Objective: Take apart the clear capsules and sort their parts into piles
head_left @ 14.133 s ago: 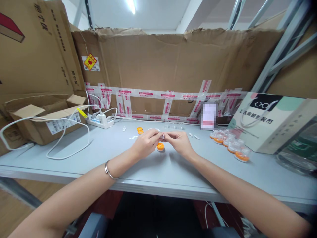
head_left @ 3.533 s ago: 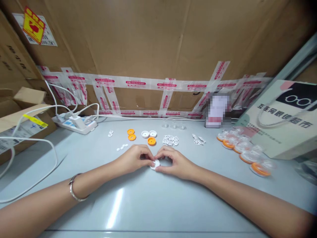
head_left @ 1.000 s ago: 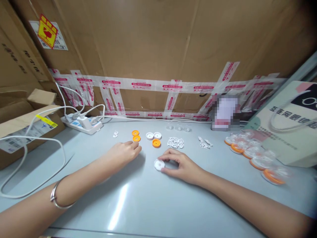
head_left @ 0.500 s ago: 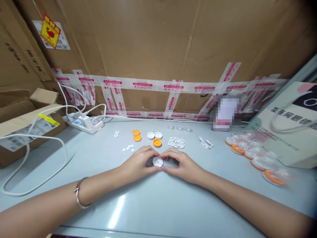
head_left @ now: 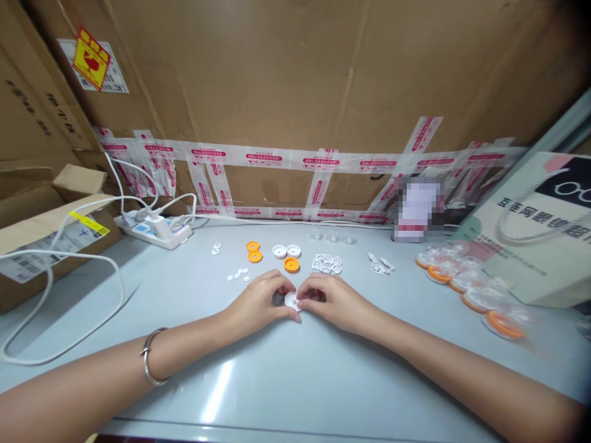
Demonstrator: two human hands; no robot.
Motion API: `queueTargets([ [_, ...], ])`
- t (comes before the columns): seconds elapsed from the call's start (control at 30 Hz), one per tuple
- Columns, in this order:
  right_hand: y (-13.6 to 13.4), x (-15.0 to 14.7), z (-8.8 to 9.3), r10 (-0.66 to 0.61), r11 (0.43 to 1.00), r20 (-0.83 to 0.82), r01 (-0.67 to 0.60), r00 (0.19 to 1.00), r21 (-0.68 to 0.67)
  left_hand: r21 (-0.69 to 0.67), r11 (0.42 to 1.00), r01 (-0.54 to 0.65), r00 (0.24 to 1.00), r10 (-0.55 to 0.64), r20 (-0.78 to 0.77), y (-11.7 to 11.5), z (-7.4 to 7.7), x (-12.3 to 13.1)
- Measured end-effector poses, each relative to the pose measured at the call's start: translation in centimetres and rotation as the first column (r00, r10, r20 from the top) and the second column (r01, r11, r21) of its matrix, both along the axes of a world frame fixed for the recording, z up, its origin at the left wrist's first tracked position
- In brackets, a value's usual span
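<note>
Both hands meet at the middle of the desk point(head_left: 295, 381). The left hand point(head_left: 258, 301) and the right hand point(head_left: 332, 298) close their fingertips on one small white disc point(head_left: 292, 300), which sits low between them, on or just above the desk top. Pinching from both sides probably keeps so small a piece from slipping, and the wrists resting on the desk seem to steady the grip.

Just beyond the hands the loose parts lie sorted by kind, likely for easy reach:
- tiny white buttons point(head_left: 237, 275) and two orange rings point(head_left: 252, 252) ahead of the left hand
- two white caps point(head_left: 286, 251) and an orange cap point(head_left: 291, 264) straight ahead
- a cluster of white wheel-shaped pieces point(head_left: 327, 264) ahead of the right hand

Well off to the right of the right hand stands a row of clear pieces with orange bases point(head_left: 462, 289). A power strip point(head_left: 154, 229) lies far beyond the left hand.
</note>
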State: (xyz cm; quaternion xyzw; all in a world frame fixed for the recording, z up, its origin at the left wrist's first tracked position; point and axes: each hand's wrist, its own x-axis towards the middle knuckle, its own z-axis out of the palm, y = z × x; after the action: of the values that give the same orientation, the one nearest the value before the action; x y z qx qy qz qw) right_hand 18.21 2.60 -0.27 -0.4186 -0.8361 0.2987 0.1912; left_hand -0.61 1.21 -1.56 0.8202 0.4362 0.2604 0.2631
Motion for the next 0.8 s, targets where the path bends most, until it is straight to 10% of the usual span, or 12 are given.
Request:
queueTargets([
  [0.23,0.6,-0.5,1.0,0.025,0.99,0.111,-0.009,0.994,-0.142,-0.005,1.0,-0.003,1.0,0.003,-0.007,-0.3,0.2,0.4],
  [0.8,-1.0,-1.1,0.9,-0.006,0.968,0.274,-0.064,0.962,0.244,-0.005,1.0,-0.005,1.0,0.004,-0.013,-0.3,0.0,0.5],
])
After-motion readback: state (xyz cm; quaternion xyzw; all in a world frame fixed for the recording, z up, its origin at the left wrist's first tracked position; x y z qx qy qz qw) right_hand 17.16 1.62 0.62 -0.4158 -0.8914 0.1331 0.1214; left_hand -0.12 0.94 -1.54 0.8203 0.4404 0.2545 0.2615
